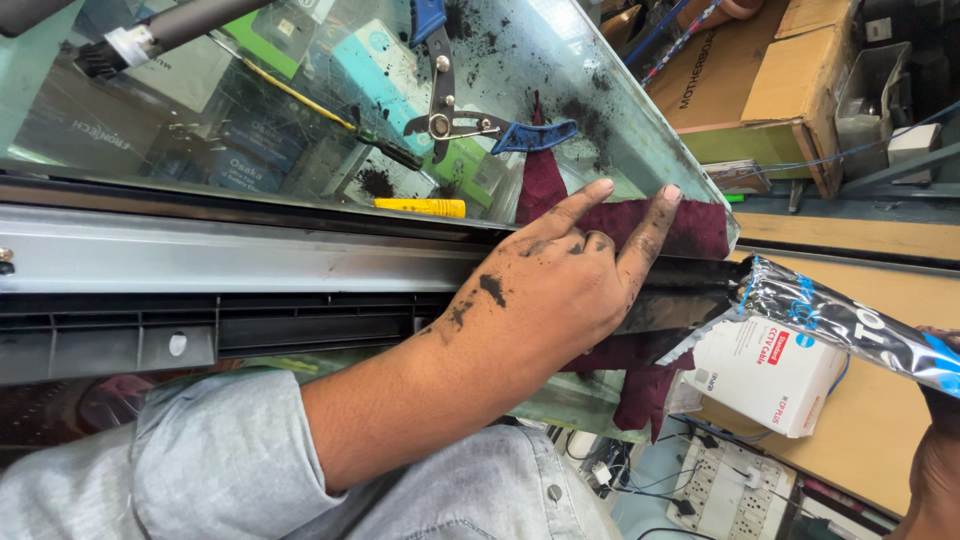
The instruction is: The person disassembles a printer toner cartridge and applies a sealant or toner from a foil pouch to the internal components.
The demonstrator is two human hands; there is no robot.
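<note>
My left hand (545,290) lies spread, pinning the maroon cloth (640,230) mid-frame to catch powder; my right hand (940,450), lower right, pinches the silver pouch (850,325).

Counts on and around the glass surface (620,110)

One pair of blue-handled pliers (455,120), one yellow-handled screwdriver (330,110), one yellow marker (420,207), one brush (150,35), one maroon cloth (690,225), one white box (765,375), one silver foil bag (850,320), two cardboard boxes (790,80), two hands.

Pliers (455,120) on glass counter (200,130), behind cloth (690,230); screwdriver (420,207) left of cloth.
</note>
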